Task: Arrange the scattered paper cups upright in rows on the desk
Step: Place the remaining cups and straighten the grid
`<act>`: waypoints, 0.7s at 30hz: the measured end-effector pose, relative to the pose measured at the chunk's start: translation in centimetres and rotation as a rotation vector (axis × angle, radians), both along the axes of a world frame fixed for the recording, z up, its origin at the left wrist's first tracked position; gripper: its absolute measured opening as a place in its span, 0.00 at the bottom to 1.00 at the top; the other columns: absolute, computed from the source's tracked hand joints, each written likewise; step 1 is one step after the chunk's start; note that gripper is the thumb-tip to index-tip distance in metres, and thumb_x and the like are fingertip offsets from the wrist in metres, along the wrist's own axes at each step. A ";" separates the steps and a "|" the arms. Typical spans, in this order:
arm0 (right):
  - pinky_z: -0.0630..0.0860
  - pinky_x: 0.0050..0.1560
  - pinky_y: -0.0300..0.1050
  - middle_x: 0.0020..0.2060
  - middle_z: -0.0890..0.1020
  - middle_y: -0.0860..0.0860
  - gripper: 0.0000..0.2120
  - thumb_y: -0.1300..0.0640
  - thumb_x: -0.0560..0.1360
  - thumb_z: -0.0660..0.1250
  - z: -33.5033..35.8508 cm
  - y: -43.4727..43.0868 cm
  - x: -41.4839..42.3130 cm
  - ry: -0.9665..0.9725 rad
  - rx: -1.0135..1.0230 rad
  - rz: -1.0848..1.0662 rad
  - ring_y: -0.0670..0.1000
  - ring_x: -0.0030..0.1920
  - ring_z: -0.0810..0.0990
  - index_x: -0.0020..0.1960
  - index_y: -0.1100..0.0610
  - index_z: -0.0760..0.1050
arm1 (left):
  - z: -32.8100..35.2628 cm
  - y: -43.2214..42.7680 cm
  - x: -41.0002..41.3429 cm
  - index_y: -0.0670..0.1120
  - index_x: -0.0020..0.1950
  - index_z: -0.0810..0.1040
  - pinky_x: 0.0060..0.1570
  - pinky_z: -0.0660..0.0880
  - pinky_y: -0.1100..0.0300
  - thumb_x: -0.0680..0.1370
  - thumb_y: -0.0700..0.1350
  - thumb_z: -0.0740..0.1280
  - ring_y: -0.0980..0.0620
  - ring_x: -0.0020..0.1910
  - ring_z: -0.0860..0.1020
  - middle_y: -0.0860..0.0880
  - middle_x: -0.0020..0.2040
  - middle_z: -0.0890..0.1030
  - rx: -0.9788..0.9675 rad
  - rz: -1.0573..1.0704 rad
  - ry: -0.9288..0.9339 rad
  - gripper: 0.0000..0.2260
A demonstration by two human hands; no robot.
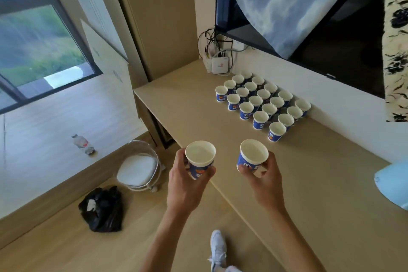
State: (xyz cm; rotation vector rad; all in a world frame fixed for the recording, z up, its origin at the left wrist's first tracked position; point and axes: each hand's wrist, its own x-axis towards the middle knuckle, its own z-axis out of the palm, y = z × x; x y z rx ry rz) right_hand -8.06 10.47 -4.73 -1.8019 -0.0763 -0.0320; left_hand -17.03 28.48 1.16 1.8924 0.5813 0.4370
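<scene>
My left hand (187, 185) grips a blue-and-white paper cup (199, 159) upright, just off the desk's near edge. A second upright cup (252, 155) is held by my right hand (265, 181) above the desk (194, 106). Farther along the desk, by the wall, several matching cups (262, 104) stand upright in tidy diagonal rows. The nearest cup of those rows (276, 131) lies a little beyond my right hand.
A white box with cables (219, 65) sits in the desk's far corner under a dark screen (331, 35). A light-blue object (393, 185) lies at the right edge. On the floor are a clear stool (139, 168), a black bag (102, 210) and a bottle (80, 142).
</scene>
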 end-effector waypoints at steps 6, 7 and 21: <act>0.75 0.51 0.37 0.51 0.82 0.46 0.27 0.49 0.65 0.79 -2.1 6.9 6.4 0.027 0.054 -0.013 0.49 0.52 0.80 0.60 0.50 0.75 | -0.2 6.7 6.7 0.62 0.60 0.73 0.48 0.80 0.55 0.68 0.51 0.79 0.63 0.51 0.81 0.64 0.52 0.82 0.056 -0.024 0.103 0.25; 0.73 0.50 0.32 0.51 0.82 0.45 0.27 0.49 0.64 0.80 -2.2 7.8 7.3 0.025 0.056 -0.015 0.47 0.51 0.80 0.59 0.49 0.75 | 0.1 7.6 7.8 0.65 0.58 0.72 0.46 0.78 0.59 0.68 0.51 0.79 0.66 0.50 0.80 0.68 0.51 0.81 0.067 -0.029 0.106 0.24; 0.74 0.51 0.34 0.48 0.84 0.44 0.24 0.46 0.64 0.78 -3.2 15.2 15.4 0.099 0.073 -0.231 0.47 0.51 0.82 0.57 0.47 0.75 | -3.3 16.9 24.3 0.55 0.61 0.75 0.53 0.82 0.49 0.68 0.44 0.81 0.51 0.51 0.83 0.56 0.54 0.84 0.062 -0.356 0.125 0.25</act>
